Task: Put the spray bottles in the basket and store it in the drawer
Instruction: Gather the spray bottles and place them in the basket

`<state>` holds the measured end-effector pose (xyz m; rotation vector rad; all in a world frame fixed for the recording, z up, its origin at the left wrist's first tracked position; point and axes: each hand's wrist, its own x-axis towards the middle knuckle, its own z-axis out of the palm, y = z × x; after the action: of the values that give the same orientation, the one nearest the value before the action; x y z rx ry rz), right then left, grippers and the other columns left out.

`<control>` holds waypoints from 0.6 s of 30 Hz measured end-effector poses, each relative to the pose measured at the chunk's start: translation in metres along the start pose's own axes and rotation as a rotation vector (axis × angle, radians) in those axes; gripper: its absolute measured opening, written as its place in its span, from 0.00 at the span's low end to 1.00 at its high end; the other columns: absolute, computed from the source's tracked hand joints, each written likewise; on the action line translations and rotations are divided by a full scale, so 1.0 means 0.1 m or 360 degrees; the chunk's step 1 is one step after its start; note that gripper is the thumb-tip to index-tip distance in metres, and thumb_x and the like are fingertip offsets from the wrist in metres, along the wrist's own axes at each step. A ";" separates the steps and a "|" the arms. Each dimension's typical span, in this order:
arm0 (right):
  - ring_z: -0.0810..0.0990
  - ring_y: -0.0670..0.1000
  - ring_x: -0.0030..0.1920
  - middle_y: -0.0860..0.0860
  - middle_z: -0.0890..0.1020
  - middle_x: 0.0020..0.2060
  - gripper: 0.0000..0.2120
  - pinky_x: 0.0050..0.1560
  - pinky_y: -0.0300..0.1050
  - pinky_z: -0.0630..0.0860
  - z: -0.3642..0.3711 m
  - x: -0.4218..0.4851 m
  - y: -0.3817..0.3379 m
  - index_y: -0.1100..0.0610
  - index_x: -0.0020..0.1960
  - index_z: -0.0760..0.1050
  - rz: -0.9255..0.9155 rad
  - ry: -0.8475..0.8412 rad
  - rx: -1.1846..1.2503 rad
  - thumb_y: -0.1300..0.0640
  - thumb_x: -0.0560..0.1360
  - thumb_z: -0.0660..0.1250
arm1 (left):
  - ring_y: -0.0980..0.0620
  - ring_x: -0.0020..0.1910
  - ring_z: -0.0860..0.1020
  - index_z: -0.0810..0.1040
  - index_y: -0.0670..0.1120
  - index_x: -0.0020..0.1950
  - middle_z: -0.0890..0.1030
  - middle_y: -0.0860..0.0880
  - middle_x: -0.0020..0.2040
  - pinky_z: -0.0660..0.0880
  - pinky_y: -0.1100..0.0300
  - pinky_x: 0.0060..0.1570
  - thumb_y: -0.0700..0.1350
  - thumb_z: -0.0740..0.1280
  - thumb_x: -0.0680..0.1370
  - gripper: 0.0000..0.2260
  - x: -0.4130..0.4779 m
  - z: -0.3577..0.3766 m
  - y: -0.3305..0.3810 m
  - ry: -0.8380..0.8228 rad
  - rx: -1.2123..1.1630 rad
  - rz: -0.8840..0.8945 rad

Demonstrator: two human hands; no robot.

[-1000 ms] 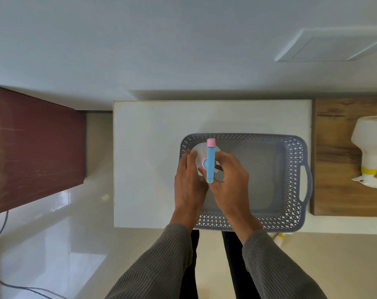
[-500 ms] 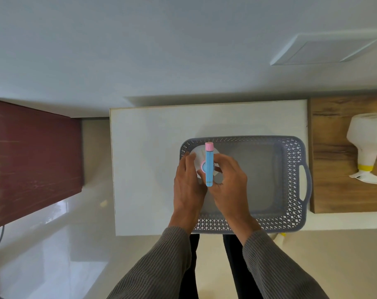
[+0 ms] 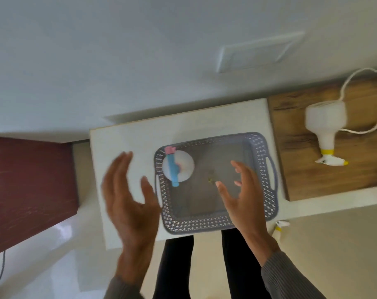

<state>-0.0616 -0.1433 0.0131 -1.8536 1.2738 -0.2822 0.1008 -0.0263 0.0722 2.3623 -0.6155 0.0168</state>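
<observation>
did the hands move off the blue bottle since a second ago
Yes. Both have let go. The left hand is now outside the basket's left wall, the right hand over its middle. The blue bottle stands in its far-left corner.

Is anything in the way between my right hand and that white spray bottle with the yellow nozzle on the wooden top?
Nothing visible blocks it. The right hand hovers open over the basket, and the white bottle lies on its side on the wooden top beyond the basket's right rim. A white cord runs close behind it.
</observation>
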 end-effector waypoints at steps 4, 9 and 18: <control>0.73 0.50 0.67 0.52 0.73 0.67 0.25 0.62 0.53 0.77 -0.63 0.04 0.38 0.57 0.71 0.67 0.0178 0.0197 0.0025 0.54 0.77 0.69 | 0.42 0.62 0.76 0.77 0.34 0.62 0.78 0.37 0.61 0.73 0.51 0.62 0.34 0.66 0.78 0.13 0.10 0.17 0.82 0.0097 -0.0208 0.0529; 0.69 0.52 0.70 0.53 0.68 0.71 0.28 0.66 0.57 0.74 -1.24 0.18 0.86 0.57 0.75 0.63 0.0418 0.0325 0.0115 0.54 0.78 0.67 | 0.42 0.63 0.75 0.78 0.38 0.64 0.78 0.40 0.62 0.72 0.52 0.64 0.35 0.68 0.76 0.15 -0.03 1.08 1.87 -0.0503 -0.0348 0.1033; 0.59 0.54 0.76 0.56 0.60 0.77 0.31 0.72 0.47 0.66 -1.72 0.50 1.41 0.60 0.77 0.57 0.0413 0.0301 0.0020 0.55 0.79 0.66 | 0.42 0.79 0.52 0.55 0.50 0.80 0.54 0.45 0.81 0.52 0.43 0.76 0.45 0.63 0.81 0.29 -0.38 3.19 2.41 -0.1312 0.0684 0.2073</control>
<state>-0.2344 -0.2912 0.0007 -1.6580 1.6206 -0.3295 -0.0862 -0.3674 -0.0291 1.8014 -2.6263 -0.2734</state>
